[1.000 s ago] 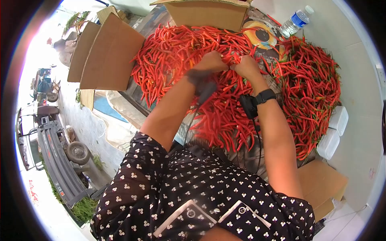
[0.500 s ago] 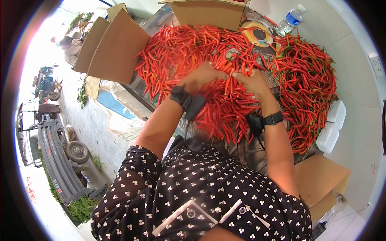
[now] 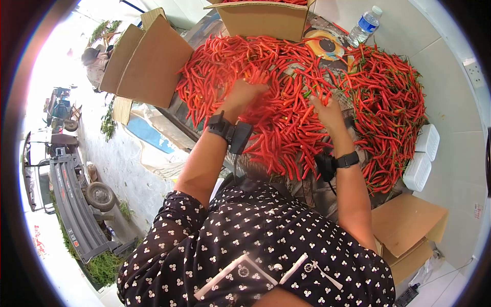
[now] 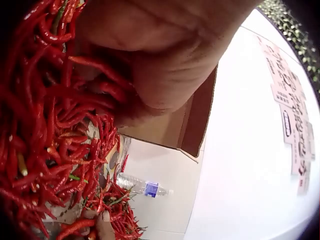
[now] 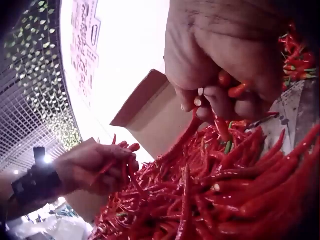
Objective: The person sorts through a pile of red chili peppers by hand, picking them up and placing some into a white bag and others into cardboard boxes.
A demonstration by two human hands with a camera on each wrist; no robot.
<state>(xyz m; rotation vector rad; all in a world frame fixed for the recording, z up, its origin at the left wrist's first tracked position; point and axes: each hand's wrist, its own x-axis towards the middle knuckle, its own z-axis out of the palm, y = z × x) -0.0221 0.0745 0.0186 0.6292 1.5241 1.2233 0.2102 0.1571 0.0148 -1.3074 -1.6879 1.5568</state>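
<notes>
Red chili peppers (image 3: 291, 148) lie in a broad loose layer in front of the person. Over its left part, the left hand (image 3: 245, 96) holds several chilies (image 4: 102, 70) in its curled fingers, their tips poking out in the left wrist view. The right hand (image 3: 330, 113) is at the right side of the same layer. In the right wrist view its fingers curl round a few chilies (image 5: 186, 131), with stem ends showing between them. A denser heap of chilies with green stems (image 3: 391, 112) lies to the right of that hand.
A cardboard box (image 3: 263, 20) with chilies in it stands at the back, and another open box (image 3: 151, 66) at the left. A water bottle (image 3: 364, 26) is at the back right. White plastic containers (image 3: 422, 158) and a cardboard box (image 3: 409, 225) sit at the right.
The hands were close together over the middle of the layer and have drawn apart. The left hand has moved left with chilies in it; the right hand has shifted right and slightly nearer the body.
</notes>
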